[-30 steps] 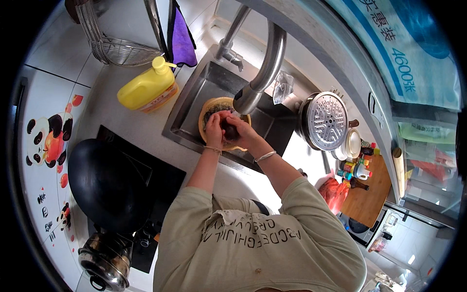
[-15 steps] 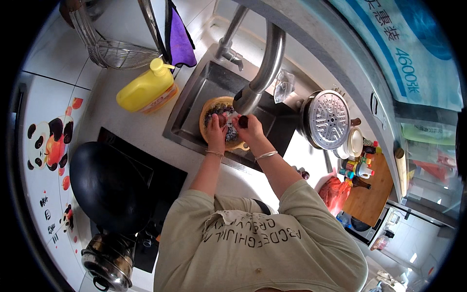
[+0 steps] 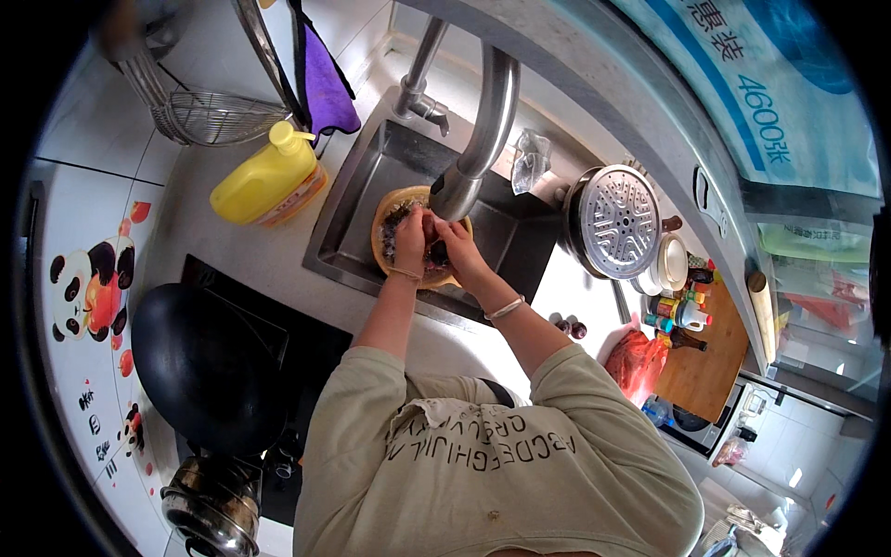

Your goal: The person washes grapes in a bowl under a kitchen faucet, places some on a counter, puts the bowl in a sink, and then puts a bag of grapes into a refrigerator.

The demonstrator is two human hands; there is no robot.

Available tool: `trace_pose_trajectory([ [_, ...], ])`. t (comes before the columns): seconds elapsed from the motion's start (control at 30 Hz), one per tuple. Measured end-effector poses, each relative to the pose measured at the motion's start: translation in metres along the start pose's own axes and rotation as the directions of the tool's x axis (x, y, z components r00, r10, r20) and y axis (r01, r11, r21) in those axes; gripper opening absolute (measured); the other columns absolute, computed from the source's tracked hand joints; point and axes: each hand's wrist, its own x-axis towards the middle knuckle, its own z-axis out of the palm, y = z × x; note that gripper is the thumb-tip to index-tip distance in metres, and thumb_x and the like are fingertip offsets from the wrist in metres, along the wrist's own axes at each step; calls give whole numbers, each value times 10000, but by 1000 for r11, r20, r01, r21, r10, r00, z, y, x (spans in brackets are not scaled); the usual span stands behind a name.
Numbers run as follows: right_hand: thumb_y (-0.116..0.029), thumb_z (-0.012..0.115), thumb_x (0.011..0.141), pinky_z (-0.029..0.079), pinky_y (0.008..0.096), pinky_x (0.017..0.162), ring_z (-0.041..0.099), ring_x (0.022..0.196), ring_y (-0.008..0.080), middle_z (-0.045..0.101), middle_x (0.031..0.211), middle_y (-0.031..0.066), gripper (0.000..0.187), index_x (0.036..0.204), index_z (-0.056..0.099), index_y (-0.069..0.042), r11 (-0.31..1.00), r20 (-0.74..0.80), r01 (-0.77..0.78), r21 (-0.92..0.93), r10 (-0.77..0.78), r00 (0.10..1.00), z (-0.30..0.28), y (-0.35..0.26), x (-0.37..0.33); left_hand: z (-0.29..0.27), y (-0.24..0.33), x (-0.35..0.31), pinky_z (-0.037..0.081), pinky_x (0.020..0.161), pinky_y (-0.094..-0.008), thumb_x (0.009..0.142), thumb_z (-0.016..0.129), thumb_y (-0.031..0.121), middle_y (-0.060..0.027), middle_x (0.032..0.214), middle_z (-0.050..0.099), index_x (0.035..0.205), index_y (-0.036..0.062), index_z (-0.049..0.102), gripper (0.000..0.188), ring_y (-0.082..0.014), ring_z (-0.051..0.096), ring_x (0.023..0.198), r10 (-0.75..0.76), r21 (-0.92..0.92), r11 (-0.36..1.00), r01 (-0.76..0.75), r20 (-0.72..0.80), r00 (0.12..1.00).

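Under the spout, my two hands meet over a yellow basin [image 3: 380, 232] standing in the steel sink [image 3: 327, 243]. My left hand [image 3: 411, 243] is closed around a small reddish-brown round fruit [image 3: 428, 224], mostly covered by the fingers. In my right hand [image 3: 461, 257], the fingers curl round a darker round fruit [image 3: 438, 251], perhaps a plum. The fingertips of both hands touch or nearly touch. Dark pieces and water show in the basin; their kind is too small to tell.
Over the basin hangs the curved faucet [image 3: 499, 111]. A yellow pump bottle [image 3: 269, 181] stands left of the sink, with a black wok [image 3: 209, 367] on the stove nearer me. To the right are a perforated steamer plate [image 3: 620, 223], dark round fruits [image 3: 571, 328] and a red plastic bag [image 3: 637, 362].
My hands have drawn closer together over the basin, the right one moving left and slightly down. The whole view has shifted a little.
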Motion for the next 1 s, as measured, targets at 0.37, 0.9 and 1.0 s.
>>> trace_pose_trajectory([
  [0.37, -126, 547, 832, 473, 250, 620, 555, 737, 131, 579, 871, 58, 222, 1008, 528, 7, 994, 204, -7, -107, 29, 979, -15, -3, 3, -14, -7, 7, 428, 712, -230, 888, 430, 183, -8, 873, 548, 1111, 43, 507, 274, -92, 513, 776, 8, 17, 1000, -11, 181, 984],
  [0.9, -62, 535, 821, 467, 253, 474, 506, 639, 116, 494, 815, 35, 288, 1093, 442, -84, 975, 132, -23, -222, 53, 990, -54, 12, -6, 51, 30, 49, 405, 532, -228, 863, 475, 286, 22, 700, 512, 870, 86, 539, 210, -65, 494, 613, 34, 12, 999, -44, 440, 898],
  [1.0, -74, 528, 828, 471, 243, 487, 488, 623, 106, 481, 817, 33, 277, 1093, 448, -87, 912, 195, 0, -410, 88, 977, -72, 20, -21, 49, 21, 84, 326, 729, -308, 838, 519, 302, 24, 993, 435, 1065, 144, 465, 282, -95, 393, 896, -36, 214, 975, -63, 429, 903],
])
